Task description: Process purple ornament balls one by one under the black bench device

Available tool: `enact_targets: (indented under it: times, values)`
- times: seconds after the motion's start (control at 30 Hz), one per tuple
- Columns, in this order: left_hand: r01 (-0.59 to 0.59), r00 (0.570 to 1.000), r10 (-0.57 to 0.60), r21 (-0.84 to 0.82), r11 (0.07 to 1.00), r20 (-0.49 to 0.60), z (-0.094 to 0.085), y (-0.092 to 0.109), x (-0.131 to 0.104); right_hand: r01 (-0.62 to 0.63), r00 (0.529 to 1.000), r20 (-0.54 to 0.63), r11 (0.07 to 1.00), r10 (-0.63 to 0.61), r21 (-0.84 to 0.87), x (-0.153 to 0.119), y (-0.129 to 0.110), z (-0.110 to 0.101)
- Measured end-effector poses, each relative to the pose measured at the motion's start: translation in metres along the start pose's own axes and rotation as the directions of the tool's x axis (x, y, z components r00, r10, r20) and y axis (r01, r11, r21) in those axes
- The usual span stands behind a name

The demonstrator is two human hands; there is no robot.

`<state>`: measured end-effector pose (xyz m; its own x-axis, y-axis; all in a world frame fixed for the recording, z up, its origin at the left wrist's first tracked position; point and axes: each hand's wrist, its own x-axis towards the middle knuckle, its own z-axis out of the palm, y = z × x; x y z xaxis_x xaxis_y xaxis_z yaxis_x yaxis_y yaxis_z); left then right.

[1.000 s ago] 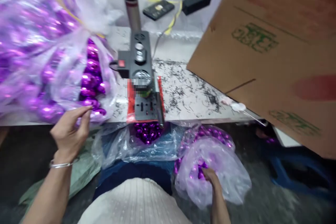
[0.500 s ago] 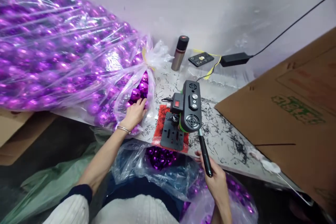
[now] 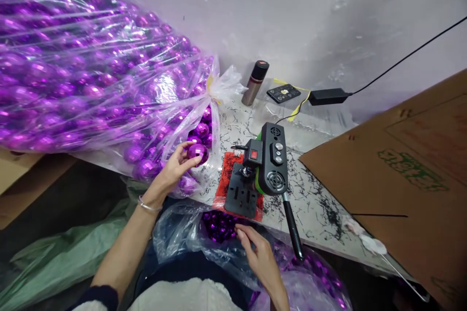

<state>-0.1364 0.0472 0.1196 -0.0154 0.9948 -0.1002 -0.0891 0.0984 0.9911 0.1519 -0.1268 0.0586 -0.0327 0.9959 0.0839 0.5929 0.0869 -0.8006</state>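
Note:
My left hand (image 3: 175,171) grips a shiny purple faceted ball (image 3: 198,154) between thumb and fingers, at the opening of a clear plastic bag (image 3: 91,82) full of such balls. My right hand (image 3: 260,255) is off the lever, its fingers stretched toward a heap of small dark-purple shiny pieces (image 3: 219,226) in clear plastic on my lap. I see nothing held in it. A black hand-lever machine (image 3: 273,158) with a red switch stands between the hands and the wall. Its black handle (image 3: 292,229) slants down toward me, and its slotted base plate (image 3: 241,190) lies over a red sheet (image 3: 222,187).
Behind the machine are a flask (image 3: 255,82), a phone (image 3: 283,93) and a black power adapter (image 3: 328,96) with its cable. A large cardboard box (image 3: 401,170) borders the right side. Black shreds litter the white tabletop (image 3: 310,209). Another bag of purple pieces (image 3: 317,282) sits below the table edge.
My left hand has drawn back from the bag's opening with a purple ball. My right hand has left the lever and moved left to the heap of small pieces. The view has shifted slightly.

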Motion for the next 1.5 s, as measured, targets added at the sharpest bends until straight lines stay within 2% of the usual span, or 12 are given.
enact_targets:
  times: [0.1, 0.2, 0.37, 0.47, 0.6, 0.77, 0.93, 1.07, 1.17, 1.37, 1.43, 1.5]
  values:
    - [0.151, 0.988, -0.156, -0.345, 0.926, 0.015, 0.011, 0.003, -0.030, 0.046, 0.992, 0.111, 0.985, -0.065, 0.166, 0.007, -0.023, 0.009]
    - [0.271, 0.958, -0.279, -0.511, 0.815, 0.064, 0.034, -0.006, -0.058, 0.131, 0.990, 0.016, 0.961, -0.139, 0.243, 0.017, -0.046, 0.021]
    - [0.346, 0.938, -0.297, -0.558, 0.754, 0.181, 0.071, -0.030, -0.092, 0.233, 0.958, -0.186, 0.971, -0.220, 0.048, 0.031, -0.059, 0.039]
    - [0.386, 0.922, -0.297, -0.550, 0.741, 0.247, 0.078, -0.039, -0.100, 0.197, 0.956, -0.224, 0.980, -0.191, 0.005, 0.031, -0.053, 0.043]
    - [0.394, 0.919, -0.334, -0.559, 0.729, 0.212, 0.078, -0.048, -0.093, 0.200, 0.959, -0.204, 0.980, -0.197, -0.007, 0.023, -0.044, 0.041]
    - [0.265, 0.959, -0.283, -0.441, 0.857, 0.027, 0.095, -0.062, -0.074, 0.229, 0.968, -0.103, 0.973, -0.229, -0.007, 0.004, -0.033, 0.039]
    - [0.023, 1.000, -0.024, -0.067, 0.997, -0.015, 0.117, -0.087, -0.063, 0.202, 0.977, -0.065, 0.979, -0.204, -0.034, -0.018, -0.017, 0.039]
    - [-0.115, 0.991, 0.128, 0.297, 0.948, -0.024, 0.122, -0.102, -0.061, 0.168, 0.983, -0.070, 0.984, -0.172, -0.062, -0.029, -0.008, 0.034]
    - [-0.189, 0.980, 0.199, 0.462, 0.867, 0.029, 0.121, -0.104, -0.058, 0.129, 0.985, -0.107, 0.988, -0.137, -0.082, -0.032, -0.004, 0.030]
    - [-0.347, 0.938, 0.303, 0.504, 0.791, 0.169, 0.124, -0.110, -0.047, 0.149, 0.956, -0.239, 0.983, -0.170, -0.104, -0.026, 0.003, 0.009]
    - [-0.373, 0.928, 0.317, 0.483, 0.792, 0.197, 0.125, -0.116, -0.043, 0.177, 0.924, -0.317, 0.974, -0.214, -0.142, -0.018, 0.003, -0.005]
    - [-0.390, 0.921, 0.325, 0.463, 0.796, 0.216, 0.125, -0.121, -0.041, 0.206, 0.862, -0.428, 0.959, -0.273, -0.196, -0.007, -0.001, -0.020]
